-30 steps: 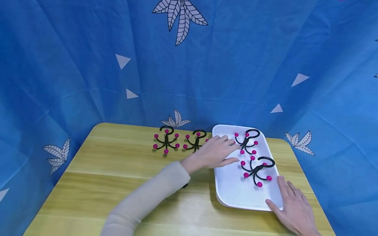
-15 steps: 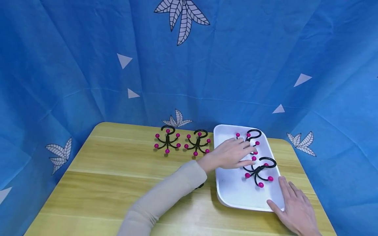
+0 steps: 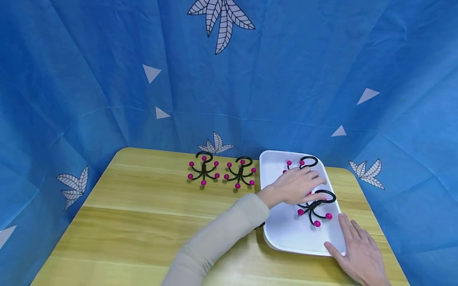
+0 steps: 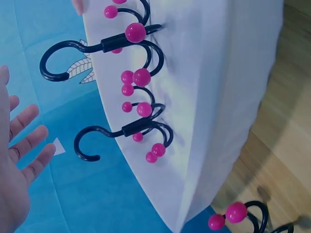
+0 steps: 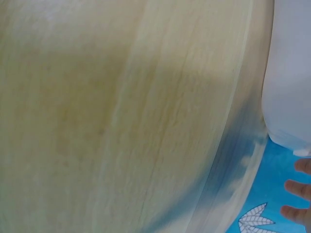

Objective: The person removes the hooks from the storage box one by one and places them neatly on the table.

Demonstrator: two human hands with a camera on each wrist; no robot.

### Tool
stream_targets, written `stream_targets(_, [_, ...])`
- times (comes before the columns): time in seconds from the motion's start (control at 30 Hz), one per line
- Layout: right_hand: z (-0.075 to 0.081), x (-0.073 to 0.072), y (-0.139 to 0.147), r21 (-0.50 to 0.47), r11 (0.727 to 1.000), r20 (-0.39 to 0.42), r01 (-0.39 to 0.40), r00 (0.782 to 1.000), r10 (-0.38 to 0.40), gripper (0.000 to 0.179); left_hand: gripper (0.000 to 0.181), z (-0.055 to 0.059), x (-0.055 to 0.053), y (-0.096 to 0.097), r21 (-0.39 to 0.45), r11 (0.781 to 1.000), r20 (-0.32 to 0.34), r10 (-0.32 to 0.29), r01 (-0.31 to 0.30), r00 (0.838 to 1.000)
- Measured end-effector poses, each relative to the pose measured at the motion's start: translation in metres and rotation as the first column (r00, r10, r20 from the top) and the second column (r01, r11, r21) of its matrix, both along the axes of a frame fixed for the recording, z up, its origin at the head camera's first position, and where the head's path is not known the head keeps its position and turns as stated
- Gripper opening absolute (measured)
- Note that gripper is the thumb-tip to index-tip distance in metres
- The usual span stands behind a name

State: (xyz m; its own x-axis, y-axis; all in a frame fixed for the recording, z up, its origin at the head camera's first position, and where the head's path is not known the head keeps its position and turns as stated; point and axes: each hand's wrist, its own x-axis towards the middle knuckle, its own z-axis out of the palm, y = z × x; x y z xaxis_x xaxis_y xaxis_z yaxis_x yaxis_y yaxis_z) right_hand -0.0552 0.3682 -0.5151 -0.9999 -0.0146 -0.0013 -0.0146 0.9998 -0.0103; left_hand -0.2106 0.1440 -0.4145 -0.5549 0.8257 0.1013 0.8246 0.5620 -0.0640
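Observation:
My left hand point(image 3: 299, 185) hovers over the white tray point(image 3: 293, 238), its fingers spread loosely, with nothing between them in the left wrist view. Beneath and beside it, two black hook hangers with pink ball tips lie in the tray: the far hanger point(image 3: 309, 161) is partly covered by the hand, and the near hanger point(image 3: 313, 207) overlaps the thumb in the head view. Both hooks are bare in the left wrist view, the upper hook point(image 4: 114, 43) and the lower hook point(image 4: 136, 127). At the tray's right front edge rests my right hand point(image 3: 361, 252), thumb and fingers extended along the rim.
Two more such hangers lie side by side at the back of the wooden table point(image 3: 143, 222), a left one point(image 3: 203, 169) and a right one point(image 3: 240, 172), the latter just left of the tray. A blue patterned curtain point(image 3: 250, 79) borders the table behind and at the sides.
My left hand has moved right, from the tray's left rim to over the hangers inside it. The right hand stays at the tray's edge, and the hangers lie as before.

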Motion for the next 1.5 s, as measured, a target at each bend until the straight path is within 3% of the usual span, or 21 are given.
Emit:
stream_targets(0.4, [-0.002, 0.001, 0.002, -0.009, 1.000, -0.077, -0.027, 0.997, 0.027, 0.110, 0.057, -0.016, 0.002, 0.020, -0.056, 0.998, -0.047, 0.008, -0.011, 0.999])
stream_targets(0.67, [-0.003, 0.002, 0.004, -0.014, 0.999, -0.103, -0.039, 0.994, 0.038, 0.108, 0.055, -0.019, 0.000, 0.029, -0.072, 0.997, -0.034, 0.015, -0.017, 0.999])
stream_targets(1.03, [0.001, 0.001, 0.003, -0.016, 1.000, -0.032, -0.024, 0.999, 0.024, 0.109, 0.055, -0.021, 0.000, 0.036, -0.091, 0.995, -0.031, 0.035, -0.037, 0.999])
stream_targets(1.3, [0.000, 0.001, 0.002, -0.018, 0.999, -0.041, -0.028, 0.999, 0.027, 0.108, 0.054, -0.023, 0.001, 0.040, -0.115, 0.992, -0.025, 0.056, -0.058, 0.998])
stream_targets(1.5, [0.001, 0.001, 0.001, -0.013, 1.000, -0.027, -0.026, 0.999, 0.026, 0.109, 0.050, -0.025, 0.001, 0.040, -0.112, 0.991, -0.056, 0.064, -0.070, 0.996])
